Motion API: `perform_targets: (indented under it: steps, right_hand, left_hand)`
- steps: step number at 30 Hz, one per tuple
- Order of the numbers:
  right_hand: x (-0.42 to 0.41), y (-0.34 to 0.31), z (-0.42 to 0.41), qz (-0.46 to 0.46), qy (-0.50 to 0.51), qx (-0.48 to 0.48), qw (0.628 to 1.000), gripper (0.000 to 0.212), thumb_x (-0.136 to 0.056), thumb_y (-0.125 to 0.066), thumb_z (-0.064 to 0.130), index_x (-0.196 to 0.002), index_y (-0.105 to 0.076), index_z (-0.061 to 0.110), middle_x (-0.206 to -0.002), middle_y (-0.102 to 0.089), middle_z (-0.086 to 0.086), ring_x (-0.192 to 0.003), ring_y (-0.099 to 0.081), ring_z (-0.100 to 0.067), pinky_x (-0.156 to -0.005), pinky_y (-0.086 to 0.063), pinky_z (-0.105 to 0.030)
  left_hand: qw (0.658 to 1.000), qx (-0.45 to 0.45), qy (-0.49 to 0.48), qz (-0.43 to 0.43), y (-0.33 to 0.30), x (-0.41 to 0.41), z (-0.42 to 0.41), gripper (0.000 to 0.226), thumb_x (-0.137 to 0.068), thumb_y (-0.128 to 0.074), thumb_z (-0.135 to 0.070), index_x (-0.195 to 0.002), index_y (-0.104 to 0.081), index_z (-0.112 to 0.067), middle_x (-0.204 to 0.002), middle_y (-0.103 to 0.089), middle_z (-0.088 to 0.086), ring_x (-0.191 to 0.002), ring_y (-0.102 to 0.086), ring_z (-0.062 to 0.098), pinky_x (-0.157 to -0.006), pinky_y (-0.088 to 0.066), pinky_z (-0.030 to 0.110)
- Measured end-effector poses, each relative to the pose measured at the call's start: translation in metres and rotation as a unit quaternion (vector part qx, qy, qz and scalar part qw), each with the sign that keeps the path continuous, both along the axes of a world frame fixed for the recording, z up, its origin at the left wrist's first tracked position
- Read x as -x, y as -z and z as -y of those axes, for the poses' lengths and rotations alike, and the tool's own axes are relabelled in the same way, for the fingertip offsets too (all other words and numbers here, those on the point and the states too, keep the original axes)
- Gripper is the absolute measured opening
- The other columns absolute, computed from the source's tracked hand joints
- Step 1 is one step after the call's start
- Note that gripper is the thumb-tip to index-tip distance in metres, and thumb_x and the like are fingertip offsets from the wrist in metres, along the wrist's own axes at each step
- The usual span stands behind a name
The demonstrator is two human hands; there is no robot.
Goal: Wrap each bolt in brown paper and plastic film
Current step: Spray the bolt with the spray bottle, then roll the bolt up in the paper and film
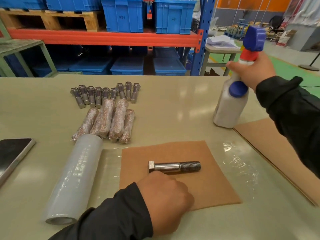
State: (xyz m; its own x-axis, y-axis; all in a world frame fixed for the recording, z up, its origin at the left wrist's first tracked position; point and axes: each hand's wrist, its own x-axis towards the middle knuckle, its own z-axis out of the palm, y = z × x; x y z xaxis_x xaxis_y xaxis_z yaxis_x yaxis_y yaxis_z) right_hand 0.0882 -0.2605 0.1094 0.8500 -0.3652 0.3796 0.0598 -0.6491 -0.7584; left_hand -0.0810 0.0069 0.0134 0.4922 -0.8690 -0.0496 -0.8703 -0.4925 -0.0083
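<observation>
Bolt (174, 167) lies on brown paper (180, 175) over film: likely heavy, rigid, prone to rolling; grip mid-shank. Your left hand (166, 201) rests curled, holding nothing; right hand (251, 70) grips spray bottle (232, 103).

Pale worktable (173, 94) before an orange-and-blue rack (103, 38) of blue crates (123, 16), green floor (284, 66) beyond.

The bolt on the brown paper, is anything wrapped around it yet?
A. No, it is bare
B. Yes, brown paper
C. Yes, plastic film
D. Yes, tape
A: the bolt lies bare on the flat brown paper sheet, its head and threads fully showing, unlike the wrapped bolts farther back.
</observation>
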Motion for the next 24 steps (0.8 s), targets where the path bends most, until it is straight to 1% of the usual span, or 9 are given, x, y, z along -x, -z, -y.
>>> perform_targets:
  steps: [3,5,7,11,13,16,18,20,24]
  right_hand:
    - [-0.013,0.005,0.006,-0.001,0.005,-0.020,1.000,0.028,-0.082,-0.067,0.038,-0.093,-0.046,0.023,-0.081,-0.051,0.008,-0.087,-0.051,-0.018,-0.084,-0.044,-0.034]
    - [-0.018,0.009,0.009,-0.003,-0.004,-0.033,0.999,0.033,-0.082,-0.067,0.038,-0.101,-0.047,0.021,-0.090,-0.055,0.004,-0.090,-0.053,-0.018,-0.087,-0.045,-0.034]
    - [-0.018,0.014,0.011,-0.015,-0.012,-0.027,0.999,0.042,-0.082,-0.068,0.039,-0.110,-0.050,0.015,-0.101,-0.057,-0.002,-0.092,-0.055,-0.018,-0.089,-0.046,-0.035]
    - [-0.007,0.024,0.013,-0.038,-0.009,-0.068,0.997,0.071,-0.081,-0.067,0.042,-0.137,-0.035,0.013,-0.117,-0.053,0.000,-0.105,-0.051,-0.014,-0.088,-0.040,-0.027]
    - [0.007,0.027,0.012,0.004,0.064,-0.104,0.992,0.081,-0.082,-0.066,0.045,-0.143,-0.023,0.013,-0.122,-0.044,0.000,-0.108,-0.045,-0.012,-0.095,-0.039,-0.027]
    - [0.042,0.032,0.001,0.147,0.136,-0.093,0.975,0.054,-0.080,-0.060,0.028,-0.126,-0.036,0.012,-0.108,-0.041,-0.003,-0.098,-0.044,-0.013,-0.095,-0.041,-0.028]
    - [0.069,0.036,-0.016,0.158,0.041,-0.037,0.986,0.041,-0.081,-0.060,0.021,-0.117,-0.041,0.014,-0.098,-0.046,0.002,-0.089,-0.047,-0.007,-0.081,-0.042,-0.015]
    - [0.095,0.038,-0.039,0.103,-0.118,0.049,0.986,0.032,-0.084,-0.065,0.025,-0.109,-0.046,0.021,-0.095,-0.049,0.013,-0.085,-0.048,0.003,-0.074,-0.040,-0.008]
    - [0.130,0.043,-0.077,-0.063,-0.373,0.186,0.907,0.045,-0.062,-0.065,0.056,-0.097,-0.043,0.038,-0.106,-0.044,0.018,-0.100,-0.043,0.007,-0.086,-0.034,-0.006]
  left_hand:
    - [0.998,-0.006,-0.057,0.016,-0.015,-0.011,-0.009,0.018,-0.065,-0.069,-0.023,-0.062,-0.051,-0.020,-0.066,-0.059,-0.006,-0.056,-0.057,0.016,-0.044,-0.035,0.023]
    - [0.994,0.006,-0.103,0.040,-0.017,-0.017,-0.013,0.012,-0.088,-0.044,-0.020,-0.079,-0.041,-0.025,-0.091,-0.058,-0.003,-0.076,-0.054,0.022,-0.058,-0.031,0.030]
    - [0.988,-0.011,-0.145,0.055,-0.015,-0.019,-0.014,0.014,-0.093,-0.034,-0.018,-0.084,-0.040,-0.028,-0.097,-0.056,-0.002,-0.082,-0.053,0.023,-0.062,-0.029,0.030]
    - [0.970,-0.027,-0.229,0.073,-0.022,-0.021,-0.017,0.011,-0.094,-0.033,-0.018,-0.087,-0.039,-0.025,-0.081,-0.040,-0.004,-0.070,-0.036,0.018,-0.049,-0.019,0.028]
    - [0.956,0.012,-0.277,0.098,-0.027,-0.021,-0.018,0.013,-0.092,-0.037,-0.015,-0.083,-0.036,-0.025,-0.077,-0.032,-0.005,-0.068,-0.034,0.017,-0.048,-0.019,0.026]
    - [0.940,0.157,-0.289,0.090,-0.025,-0.023,-0.021,0.015,-0.074,-0.064,-0.001,-0.073,-0.056,-0.013,-0.068,-0.049,-0.002,-0.056,-0.047,0.018,-0.041,-0.023,0.023]
    - [0.939,0.155,-0.296,0.084,-0.027,-0.022,-0.018,0.008,-0.083,-0.063,-0.019,-0.089,-0.058,-0.016,-0.084,-0.055,-0.003,-0.073,-0.054,0.016,-0.048,-0.030,0.025]
    - [0.935,0.140,-0.317,0.071,-0.008,-0.028,-0.020,0.030,-0.094,-0.037,-0.047,-0.113,-0.046,-0.027,-0.109,-0.047,-0.009,-0.102,-0.046,0.010,-0.066,-0.030,0.020]
    - [0.945,0.061,-0.320,0.018,-0.007,-0.036,-0.023,0.040,-0.091,-0.037,-0.055,-0.119,-0.049,-0.029,-0.112,-0.050,-0.008,-0.105,-0.048,0.012,-0.076,-0.036,0.024]
